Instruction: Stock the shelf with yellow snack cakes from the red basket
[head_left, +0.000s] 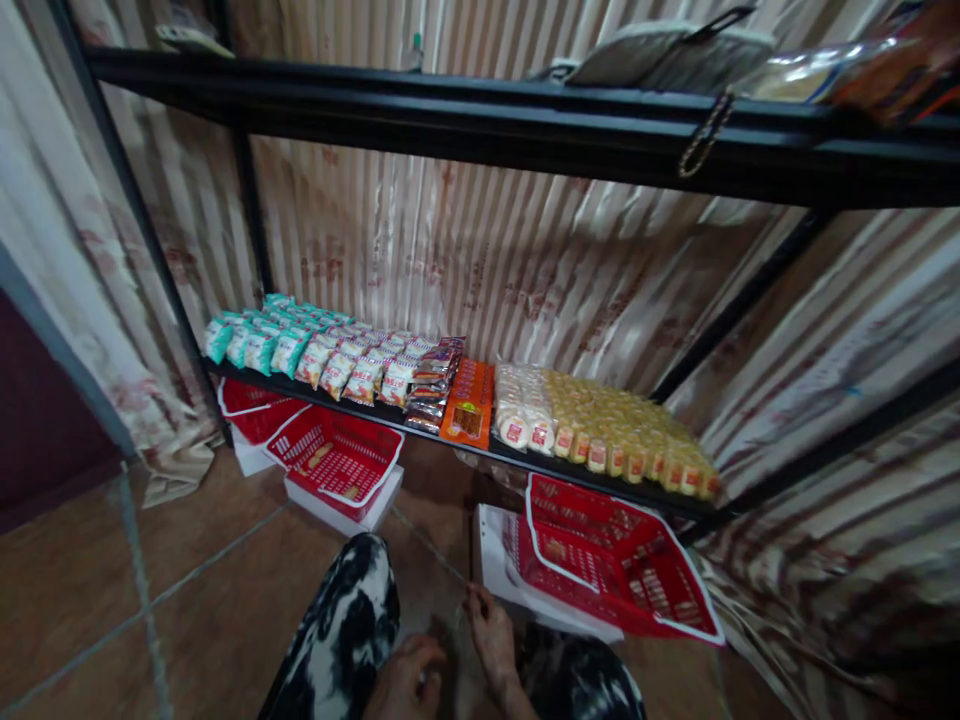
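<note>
My left hand [411, 678] hangs low between the knees. Its fingers are loosely curled, and nothing shows in them. My right hand [491, 635] is a little farther forward, its fingers drawn together at the tips; a faint clear sliver beside them is too small to make out. Nearest to the right hand is a white box [499, 545] on the floor, partly under a red plastic basket [652, 590] with a white rim. To the left, another red basket [375, 450] rests on a white box [337, 508] with a few tan pieces inside.
A low black shelf holds teal packets [259, 345], white packets [364, 380], brown packets [429, 390], an orange packet [469, 405], white rolls [517, 400] and yellow wrapped cakes [622, 425]. Overhead runs an upper shelf [450, 105] with a cap [660, 55]. A third basket [251, 400] stands far left.
</note>
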